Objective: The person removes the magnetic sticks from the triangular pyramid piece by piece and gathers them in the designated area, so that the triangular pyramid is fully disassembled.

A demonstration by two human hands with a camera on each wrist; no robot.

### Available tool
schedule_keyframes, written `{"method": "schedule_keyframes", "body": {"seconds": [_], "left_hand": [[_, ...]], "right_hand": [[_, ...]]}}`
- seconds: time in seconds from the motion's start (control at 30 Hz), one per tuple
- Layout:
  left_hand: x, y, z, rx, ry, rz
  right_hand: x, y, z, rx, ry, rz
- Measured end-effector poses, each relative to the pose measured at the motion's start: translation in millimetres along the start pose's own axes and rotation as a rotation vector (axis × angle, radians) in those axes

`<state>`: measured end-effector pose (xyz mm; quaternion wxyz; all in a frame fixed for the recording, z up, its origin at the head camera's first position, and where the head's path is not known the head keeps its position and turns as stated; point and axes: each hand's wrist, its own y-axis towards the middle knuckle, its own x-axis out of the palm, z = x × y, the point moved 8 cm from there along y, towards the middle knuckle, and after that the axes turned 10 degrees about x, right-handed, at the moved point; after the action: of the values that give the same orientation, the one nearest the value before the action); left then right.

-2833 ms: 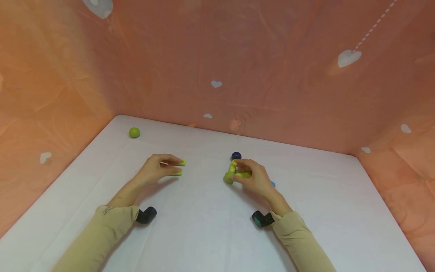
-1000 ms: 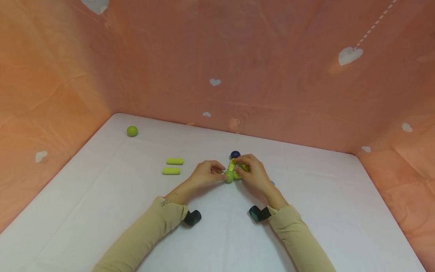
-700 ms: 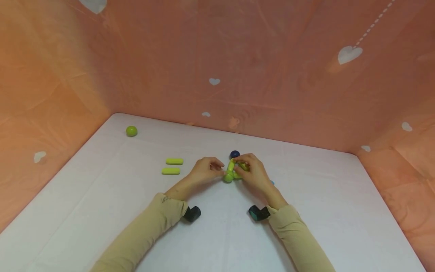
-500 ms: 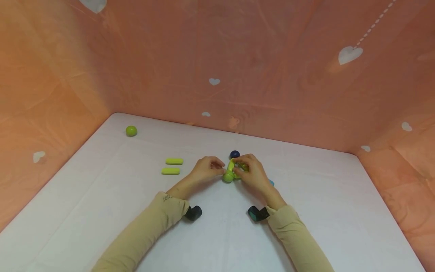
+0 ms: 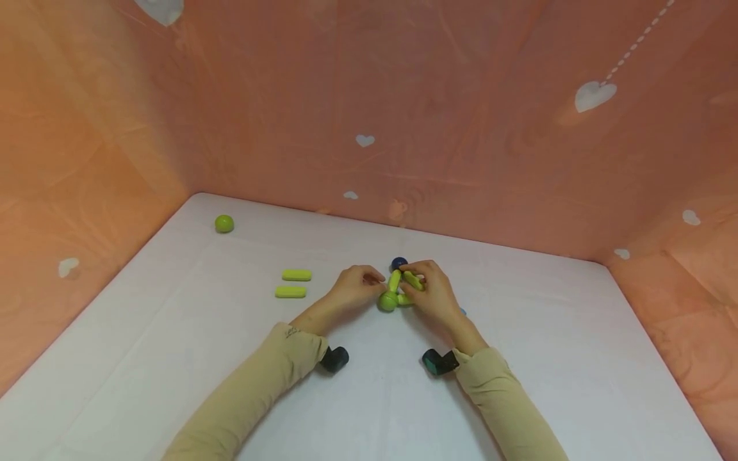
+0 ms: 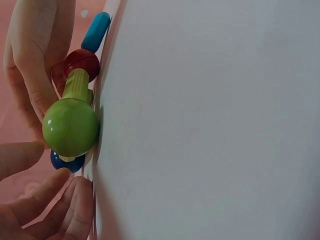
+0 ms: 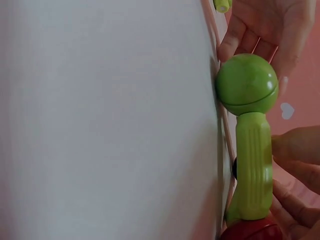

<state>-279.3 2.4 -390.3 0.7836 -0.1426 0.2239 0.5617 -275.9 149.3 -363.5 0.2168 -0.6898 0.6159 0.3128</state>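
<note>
Yellow-green magnetic rods and balls form a triangle on the white table. Its green ball (image 5: 388, 301) is at the near left corner, its dark blue ball (image 5: 399, 263) at the far corner. A dark red ball (image 6: 81, 65) marks the third corner, hidden by my right hand in the head view. My right hand (image 5: 431, 291) pinches the far rod (image 5: 412, 280) between thumb and fingers. Beside the left rod (image 5: 394, 281), my left hand (image 5: 354, 286) has its thumb and fingers apart, fingertips right by the green ball. A blue rod (image 6: 96, 32) extends from the red ball.
Two loose yellow-green rods, a farther one (image 5: 296, 274) and a nearer one (image 5: 291, 292), lie parallel left of my left hand. A loose green ball (image 5: 224, 223) sits near the table's back left corner. An orange-pink cloth (image 5: 369, 96) with hearts walls the table (image 5: 369, 397).
My left hand put down two rods on the left, came across to the green ball, and its fingertips have since eased slightly off it. The right hand stays at the triangle.
</note>
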Motion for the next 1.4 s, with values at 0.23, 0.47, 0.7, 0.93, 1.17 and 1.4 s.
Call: {"method": "schedule_keyframes", "body": {"seconds": [0.23,0.47,0.7,0.93,1.17,1.4], "left_hand": [[-0.5,8.9,-1.4,-0.018,0.016,0.023],[3.2,23.2,0.5,-0.006,0.015,0.046],[7.3,34.4,5.8,0.042,-0.005,0.068],[14.5,43.3,7.3,0.065,-0.022,0.037],[16.1,45.3,7.0,0.053,0.006,0.022],[12.0,41.2,3.8,0.033,0.036,0.042]], "right_hand": [[-1.0,-0.3,0.4,0.017,-0.007,0.005],[-2.6,0.4,4.4,0.052,-0.021,0.012],[-1.5,3.5,11.1,0.118,-0.035,0.004],[-0.6,4.8,13.0,0.130,-0.049,-0.004],[-1.2,5.3,12.5,0.122,-0.050,-0.008],[2.0,5.8,15.9,0.159,-0.053,-0.054]]}}
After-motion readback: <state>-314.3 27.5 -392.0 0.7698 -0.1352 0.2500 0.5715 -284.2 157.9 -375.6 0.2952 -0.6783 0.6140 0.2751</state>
